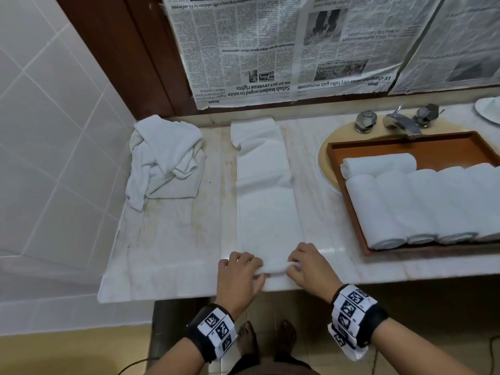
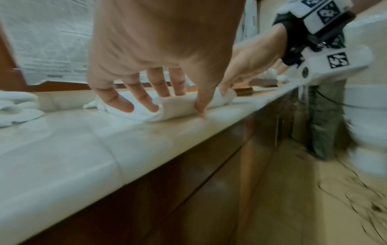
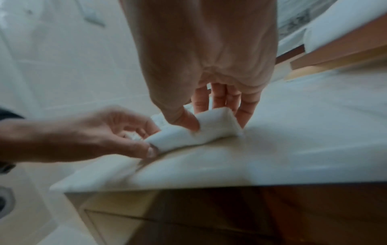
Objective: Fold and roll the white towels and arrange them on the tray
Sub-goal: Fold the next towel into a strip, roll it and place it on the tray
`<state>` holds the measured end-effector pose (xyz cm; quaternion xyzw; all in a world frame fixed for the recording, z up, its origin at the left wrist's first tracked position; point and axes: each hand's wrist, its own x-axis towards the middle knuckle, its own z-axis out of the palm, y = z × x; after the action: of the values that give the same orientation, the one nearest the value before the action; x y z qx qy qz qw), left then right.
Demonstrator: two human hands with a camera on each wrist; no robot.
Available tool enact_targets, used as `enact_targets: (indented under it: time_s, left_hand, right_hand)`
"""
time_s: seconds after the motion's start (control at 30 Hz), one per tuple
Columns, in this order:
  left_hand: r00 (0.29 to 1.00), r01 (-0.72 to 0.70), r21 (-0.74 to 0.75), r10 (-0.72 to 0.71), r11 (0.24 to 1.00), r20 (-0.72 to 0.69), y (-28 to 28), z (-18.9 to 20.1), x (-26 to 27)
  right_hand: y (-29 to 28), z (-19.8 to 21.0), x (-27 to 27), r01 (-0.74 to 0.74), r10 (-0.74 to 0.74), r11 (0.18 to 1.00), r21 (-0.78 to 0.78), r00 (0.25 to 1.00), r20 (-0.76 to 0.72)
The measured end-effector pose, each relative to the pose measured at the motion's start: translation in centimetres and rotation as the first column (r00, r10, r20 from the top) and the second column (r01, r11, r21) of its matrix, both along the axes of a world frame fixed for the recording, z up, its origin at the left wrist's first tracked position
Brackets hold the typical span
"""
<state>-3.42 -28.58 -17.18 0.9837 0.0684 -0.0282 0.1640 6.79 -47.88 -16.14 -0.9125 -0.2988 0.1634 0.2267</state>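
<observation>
Camera arrangement: one head view, two wrist views.

The marble counter (image 1: 173, 239) is seen from above and in front by the head camera, angled downward. Close, low views along each hand are given by the wrist cameras, the left facing rightward along the counter edge, the right facing leftward. The rolled end of the folded towel (image 1: 273, 267) (image 2: 178, 107) (image 3: 188, 134) is shared by all three.

The tray (image 1: 351, 201) and the rolled towels (image 1: 433, 201) on it are cut off by the right edge. The newspaper (image 1: 270, 44) text is blurred.
</observation>
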Motion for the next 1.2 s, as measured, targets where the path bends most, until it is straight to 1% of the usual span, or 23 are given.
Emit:
enact_targets:
  time_s: [0.03, 0.1, 0.13, 0.17, 0.27, 0.4, 0.47, 0.5, 0.57, 0.6, 0.63, 0.7, 0.77, 0.87, 0.93, 0.97, 1.0, 1.07, 1.13, 1.2]
  left_hand:
    - [0.999, -0.025, -0.064, 0.024, 0.998, -0.023, 0.3, -0.1, 0.2]
    - [0.991, -0.096, -0.265, 0.066, 0.959, -0.12, 1.1, 0.0, 0.6]
    - [0.987, -0.122, -0.336, 0.079, 0.934, -0.14, 1.4, 0.2, 0.8]
    - [0.986, -0.135, -0.366, 0.09, 0.921, -0.139, 1.7, 0.2, 1.0]
    - [0.98, -0.193, -0.381, 0.157, 0.904, -0.123, 1.7, 0.5, 1.3]
    - [0.972, -0.233, -0.352, 0.209, 0.907, -0.104, 1.3, 0.7, 1.2]
    - [0.967, -0.253, -0.309, 0.231, 0.917, -0.106, 1.3, 0.6, 1.1]
    - [0.969, -0.246, -0.268, 0.231, 0.931, -0.088, 1.3, 0.6, 1.1]
    - [0.979, -0.201, -0.206, 0.204, 0.958, -0.009, 1.1, 0.2, 0.9]
    - [0.982, -0.175, -0.208, 0.185, 0.962, 0.027, 1.1, 0.0, 0.8]
    - [0.986, -0.143, -0.216, 0.158, 0.966, 0.054, 1.0, -0.1, 0.6]
    - [0.993, -0.064, -0.205, 0.083, 0.977, 0.083, 0.7, -0.6, 0.1]
    - [0.996, -0.005, -0.179, 0.021, 0.984, 0.087, 0.3, -0.9, -0.6]
    - [0.998, 0.037, -0.156, -0.03, 0.987, 0.051, 0.1, -0.8, -1.0]
    - [0.999, 0.045, -0.103, -0.042, 0.994, 0.033, 0.3, -0.8, -0.6]
    - [0.999, 0.038, -0.1, -0.036, 0.994, 0.02, 0.5, -0.6, -0.2]
    - [1.0, 0.02, -0.126, -0.019, 0.992, 0.008, 0.8, -0.3, 0.3]
    - [1.0, -0.029, -0.252, 0.03, 0.967, 0.002, 1.7, 0.5, 1.0]
    - [0.994, -0.109, -0.413, 0.109, 0.904, -0.024, 2.6, 0.9, 1.4]
    - [0.975, -0.222, -0.511, 0.199, 0.831, -0.1, 3.3, 1.0, 1.6]
  right_hand:
    - [-0.1, 0.3, 0.3, -0.006, 0.006, 1.0, -0.019, 1.0, -0.029]
    - [-0.1, 0.8, 0.8, -0.008, 0.004, 0.999, -0.045, 0.996, -0.085]
    - [-0.2, 1.1, 1.0, 0.002, -0.007, 0.999, -0.04, 0.994, -0.109]
    - [-0.3, 1.2, 1.1, 0.019, -0.022, 0.999, -0.029, 0.992, -0.128]
    - [-0.6, 1.2, 0.9, 0.074, -0.072, 0.997, 0.008, 0.983, -0.17]
    - [-0.9, 0.8, 0.4, 0.104, -0.1, 0.994, 0.025, 0.984, -0.145]
    - [-0.9, 0.6, 0.1, 0.086, -0.085, 0.996, 0.023, 0.995, -0.052]
    - [-0.8, 0.4, 0.0, 0.058, -0.059, 0.998, 0.007, 0.997, 0.04]
    - [-0.8, 0.0, -0.4, -0.011, 0.022, 0.998, -0.058, 0.978, 0.206]
    - [-0.8, -0.2, -0.6, -0.043, 0.063, 0.996, -0.08, 0.96, 0.274]
    - [-0.7, -0.3, -0.8, -0.074, 0.097, 0.994, -0.087, 0.944, 0.315]
    - [-0.6, -0.4, -1.2, -0.131, 0.148, 0.989, -0.073, 0.926, 0.346]
    - [-0.9, -0.1, -1.4, -0.159, 0.185, 0.982, -0.104, 0.925, 0.331]
    - [-0.7, 0.4, -1.6, -0.173, 0.224, 0.962, -0.211, 0.942, 0.25]
    - [-0.4, 0.3, -1.0, -0.163, 0.214, 0.962, -0.221, 0.949, 0.23]
    - [-0.2, 0.2, -0.7, -0.144, 0.177, 0.974, -0.176, 0.965, 0.191]
    - [0.0, 0.3, -0.3, -0.109, 0.122, 0.988, -0.109, 0.985, 0.12]
    - [0.1, 0.9, 0.8, -0.038, 0.037, 0.999, -0.036, 0.999, -0.032]
    - [0.0, 1.5, 1.5, 0.013, -0.014, 1.0, -0.005, 0.987, -0.162]
    - [-0.2, 1.6, 1.7, 0.073, -0.062, 0.997, 0.038, 0.971, -0.23]
